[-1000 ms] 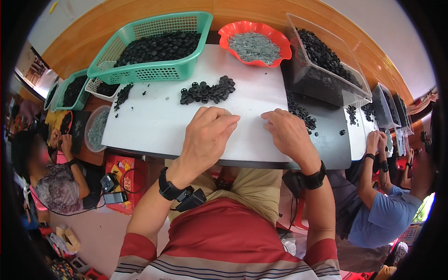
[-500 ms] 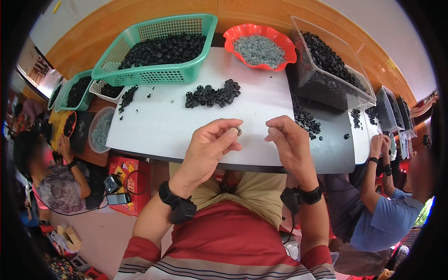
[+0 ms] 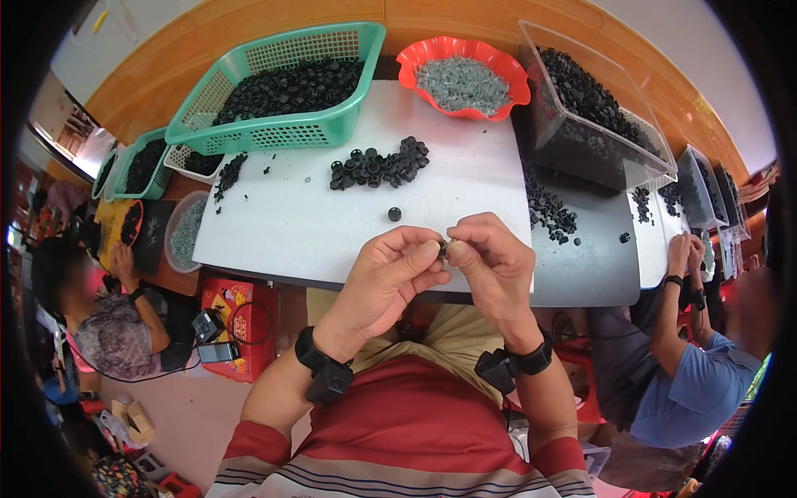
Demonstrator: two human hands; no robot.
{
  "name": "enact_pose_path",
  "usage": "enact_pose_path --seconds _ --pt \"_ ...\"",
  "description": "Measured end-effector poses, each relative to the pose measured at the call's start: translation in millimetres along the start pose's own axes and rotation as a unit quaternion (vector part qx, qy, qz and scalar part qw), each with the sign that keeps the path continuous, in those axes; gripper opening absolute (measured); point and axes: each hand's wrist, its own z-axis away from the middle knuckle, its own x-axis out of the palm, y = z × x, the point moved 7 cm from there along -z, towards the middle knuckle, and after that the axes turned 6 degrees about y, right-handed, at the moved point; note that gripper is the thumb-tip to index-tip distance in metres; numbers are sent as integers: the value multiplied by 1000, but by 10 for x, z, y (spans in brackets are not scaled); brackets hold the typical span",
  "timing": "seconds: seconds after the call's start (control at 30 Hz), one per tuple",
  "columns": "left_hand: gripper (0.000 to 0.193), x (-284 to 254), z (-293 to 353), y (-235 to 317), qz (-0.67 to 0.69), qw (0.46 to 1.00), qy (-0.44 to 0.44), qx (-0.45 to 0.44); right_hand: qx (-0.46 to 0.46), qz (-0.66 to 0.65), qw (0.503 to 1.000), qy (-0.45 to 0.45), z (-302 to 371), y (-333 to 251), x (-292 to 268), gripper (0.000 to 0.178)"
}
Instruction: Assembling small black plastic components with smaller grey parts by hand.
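Observation:
Over the near edge of the white board (image 3: 274, 224), my two hands meet fingertip to fingertip. My left hand (image 3: 396, 270) pinches a small dark part (image 3: 444, 249), mostly hidden by the fingers. Thumb and forefinger of my right hand (image 3: 496, 264) close against that same part; whether they hold a second small piece cannot be made out. Just beyond my left fingers lies a single round black cap (image 3: 394, 214). Farther off is a loose pile of black plastic caps (image 3: 378, 168).
Along the back stand a green basket (image 3: 274, 134) of black parts, a red scalloped bowl (image 3: 465, 114) of small metal pieces and a clear bin (image 3: 581, 153) of black parts. Small black parts (image 3: 548, 203) lie at right. Two people work at either side, one in a blue shirt (image 3: 693, 386).
My right hand has moved left and my left hand slightly right and down, so their fingertips now meet. The single black cap now shows where my left hand was.

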Motion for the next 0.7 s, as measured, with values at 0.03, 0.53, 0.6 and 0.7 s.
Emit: enact_pose_path --seconds 0.03,0.53,0.6,0.7 --pt "18 -1 5 -9 0 1000 2 -2 1 -1 1000 1 7 3 3 13" --pt "14 50 25 -62 10 999 30 6 -53 40 996 59 96 -22 -29 12" --pt "13 51 20 -69 9 999 34 8 -53 30 996 62 107 -40 -21 12" --pt "13 56 21 -73 6 999 42 10 -50 17 997 57 126 5 -26 14"
